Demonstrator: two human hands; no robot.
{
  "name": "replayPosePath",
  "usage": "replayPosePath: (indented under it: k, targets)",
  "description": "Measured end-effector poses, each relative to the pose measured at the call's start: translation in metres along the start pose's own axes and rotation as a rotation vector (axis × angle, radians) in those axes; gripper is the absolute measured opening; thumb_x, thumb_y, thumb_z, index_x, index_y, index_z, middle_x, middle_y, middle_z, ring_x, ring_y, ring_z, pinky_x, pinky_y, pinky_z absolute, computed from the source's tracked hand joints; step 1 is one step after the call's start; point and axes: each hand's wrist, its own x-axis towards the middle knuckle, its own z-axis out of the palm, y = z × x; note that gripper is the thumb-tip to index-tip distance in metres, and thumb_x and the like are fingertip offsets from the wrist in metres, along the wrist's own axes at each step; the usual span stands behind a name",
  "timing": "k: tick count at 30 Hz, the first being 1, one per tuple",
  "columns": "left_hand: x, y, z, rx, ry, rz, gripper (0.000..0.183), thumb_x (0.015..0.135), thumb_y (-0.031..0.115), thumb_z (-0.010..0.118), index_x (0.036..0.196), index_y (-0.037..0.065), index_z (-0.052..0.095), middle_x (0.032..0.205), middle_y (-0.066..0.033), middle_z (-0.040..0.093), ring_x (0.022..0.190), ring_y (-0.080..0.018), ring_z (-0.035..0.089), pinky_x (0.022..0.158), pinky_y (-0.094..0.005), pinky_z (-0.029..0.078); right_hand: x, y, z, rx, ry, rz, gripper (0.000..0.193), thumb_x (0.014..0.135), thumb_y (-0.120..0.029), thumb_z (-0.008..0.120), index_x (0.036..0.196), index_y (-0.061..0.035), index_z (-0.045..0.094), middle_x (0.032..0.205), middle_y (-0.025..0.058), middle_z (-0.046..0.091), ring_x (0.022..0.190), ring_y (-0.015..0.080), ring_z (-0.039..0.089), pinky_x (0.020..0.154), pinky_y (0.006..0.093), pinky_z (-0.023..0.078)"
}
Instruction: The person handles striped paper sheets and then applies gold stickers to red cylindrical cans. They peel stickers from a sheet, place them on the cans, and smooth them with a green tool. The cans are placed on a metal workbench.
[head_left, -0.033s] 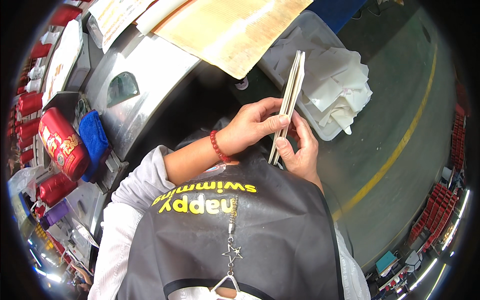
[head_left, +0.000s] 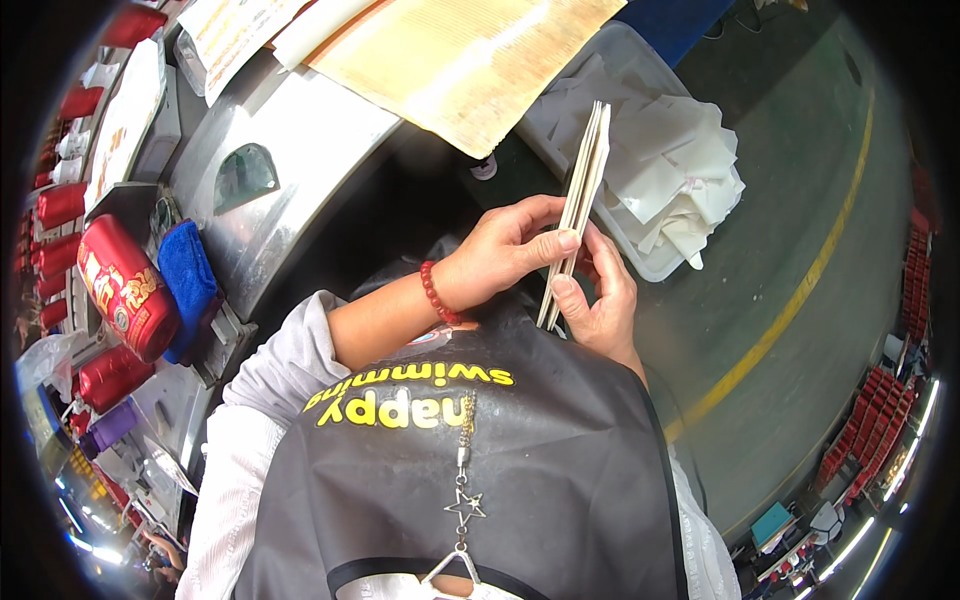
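A thin stack of pale sheets (head_left: 586,165), seen almost edge-on, stands tilted between my two hands above my black apron (head_left: 470,480). My left hand (head_left: 505,245), with a red bead bracelet at the wrist, closes on the stack from the left, its thumb along the near edges. From the right, my right hand (head_left: 605,305) grips the lower part, thumb bent against the edges. Several layers show slightly fanned at the top. What is printed on their faces, if anything, cannot be seen.
A metal table (head_left: 310,125) on the left bears a yellowish sheet (head_left: 470,60) overhanging its edge and a dark green patch (head_left: 245,180). Beyond my hands stands a white bin (head_left: 655,262) heaped with white paper (head_left: 670,165). A red bottle (head_left: 125,290) and blue cloth (head_left: 188,275) are at left.
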Motion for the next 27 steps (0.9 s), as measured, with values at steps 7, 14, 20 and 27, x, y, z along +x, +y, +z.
replayPosePath:
  k: [7, 14, 20, 27]
  targets:
    - [0.0005, -0.0023, -0.0023, -0.009, 0.001, 0.003, 0.052, 0.098, 0.029, 0.066, 0.133, -0.007, 0.051, 0.122, -0.0120, 0.064, 0.111, -0.0165, 0.061, 0.098, -0.0327, 0.050, 0.0007, -0.0008, 0.0000, -0.008, -0.008, 0.012, 0.070, 0.087, -0.032, 0.073, 0.139, 0.0070, 0.049, 0.122, 0.0198, 0.061, 0.089, 0.0247, 0.066, 0.081, 0.0359, 0.054]
    - [0.0005, -0.0042, -0.0045, -0.044, -0.022, 0.013, 0.050, 0.099, 0.027, 0.066, 0.133, -0.007, 0.051, 0.123, -0.0122, 0.063, 0.112, -0.0171, 0.062, 0.098, -0.0333, 0.050, 0.0021, -0.0032, -0.0012, 0.000, -0.035, 0.023, 0.069, 0.088, -0.032, 0.073, 0.140, 0.0073, 0.048, 0.125, 0.0214, 0.060, 0.097, 0.0279, 0.067, 0.086, 0.0372, 0.055]
    - [-0.0003, -0.0062, -0.0053, -0.007, -0.032, 0.030, 0.052, 0.100, 0.028, 0.063, 0.137, -0.005, 0.048, 0.123, -0.0117, 0.062, 0.114, -0.0192, 0.061, 0.099, -0.0355, 0.049, 0.0026, -0.0044, -0.0023, -0.011, -0.046, 0.017, 0.070, 0.088, -0.033, 0.072, 0.140, 0.0068, 0.048, 0.124, 0.0213, 0.060, 0.096, 0.0282, 0.067, 0.085, 0.0377, 0.055]
    - [-0.0002, -0.0064, -0.0057, 0.023, -0.043, 0.033, 0.055, 0.100, 0.032, 0.062, 0.138, -0.004, 0.047, 0.124, -0.0115, 0.062, 0.115, -0.0199, 0.061, 0.100, -0.0366, 0.049, 0.0024, -0.0046, -0.0023, -0.036, -0.049, 0.020, 0.071, 0.089, -0.036, 0.072, 0.140, 0.0061, 0.048, 0.124, 0.0213, 0.060, 0.096, 0.0288, 0.067, 0.085, 0.0386, 0.056]
